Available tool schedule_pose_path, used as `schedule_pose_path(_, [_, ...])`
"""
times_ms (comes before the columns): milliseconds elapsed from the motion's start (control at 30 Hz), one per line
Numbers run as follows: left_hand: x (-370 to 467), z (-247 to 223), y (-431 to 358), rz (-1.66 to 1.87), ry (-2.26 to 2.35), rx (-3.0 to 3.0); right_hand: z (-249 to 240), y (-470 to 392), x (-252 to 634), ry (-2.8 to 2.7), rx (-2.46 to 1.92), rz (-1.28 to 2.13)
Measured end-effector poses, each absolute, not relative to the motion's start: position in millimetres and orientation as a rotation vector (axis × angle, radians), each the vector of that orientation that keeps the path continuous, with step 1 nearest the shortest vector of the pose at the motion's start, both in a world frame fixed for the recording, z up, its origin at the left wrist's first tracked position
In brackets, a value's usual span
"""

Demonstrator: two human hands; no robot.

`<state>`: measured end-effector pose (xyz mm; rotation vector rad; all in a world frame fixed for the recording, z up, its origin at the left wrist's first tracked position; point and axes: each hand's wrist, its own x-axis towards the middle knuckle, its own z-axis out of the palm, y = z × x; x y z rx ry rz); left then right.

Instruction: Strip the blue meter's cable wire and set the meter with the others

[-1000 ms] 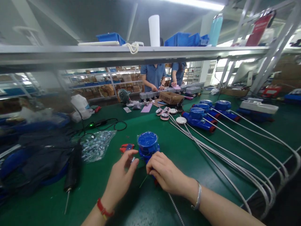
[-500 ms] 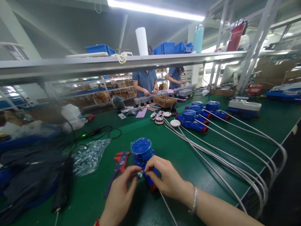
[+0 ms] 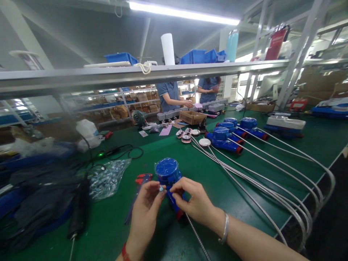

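Left hand point(image 3: 148, 204): fingertips pinched together on a small metal seal point(image 3: 161, 188). Right hand point(image 3: 193, 201): fingers closed, resting against the blue water meter point(image 3: 168, 174); pinched item too small to tell.

Blue plastic-wrapped water meter point(image 3: 168, 174) upright on green table point(image 3: 217, 181).

Red wrist cord point(image 3: 124, 251), silver bangle point(image 3: 224, 228), bare forearms.

Landmark: blue meter point(image 3: 168, 174). Left of meter: red pliers point(image 3: 141, 180), screw bag point(image 3: 108, 177) blocked passage. Right of meter: bare green surface point(image 3: 217, 188) open up to grey cables point(image 3: 252, 181). Behind meter: open strip.
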<state>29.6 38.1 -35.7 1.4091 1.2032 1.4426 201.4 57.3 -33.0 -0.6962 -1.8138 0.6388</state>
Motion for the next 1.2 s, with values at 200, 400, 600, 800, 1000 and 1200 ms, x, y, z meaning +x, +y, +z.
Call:
schedule_pose_path(200, [32.0,-35.9,36.5,1.460,1.185,1.386,-33.4,60.5,201.6,-1.790,-0.736,0.619])
schedule_pose_path(400, [34.2,-32.4,36.1,1.430,1.183,1.270,-35.9,60.4,200.1,-1.787,-0.732,0.610])
schedule_pose_path(600, [33.7,-32.5,37.5,1.406,1.169,1.167,-37.5,60.2,199.4,-1.801,-0.717,0.630])
schedule_pose_path(800, [33.2,-34.6,36.5,1.404,1.143,1.130,-35.2,59.0,199.5,-1.804,-0.715,0.623])
schedule_pose_path(1000, [33.9,-34.4,37.3,1.417,1.147,1.127,-36.0,60.0,199.9,-1.794,-0.751,0.595])
schedule_pose_path(1200, [33.1,-35.7,37.9,1.417,1.158,1.115,-37.0,61.5,199.9,-1.801,-0.769,0.593])
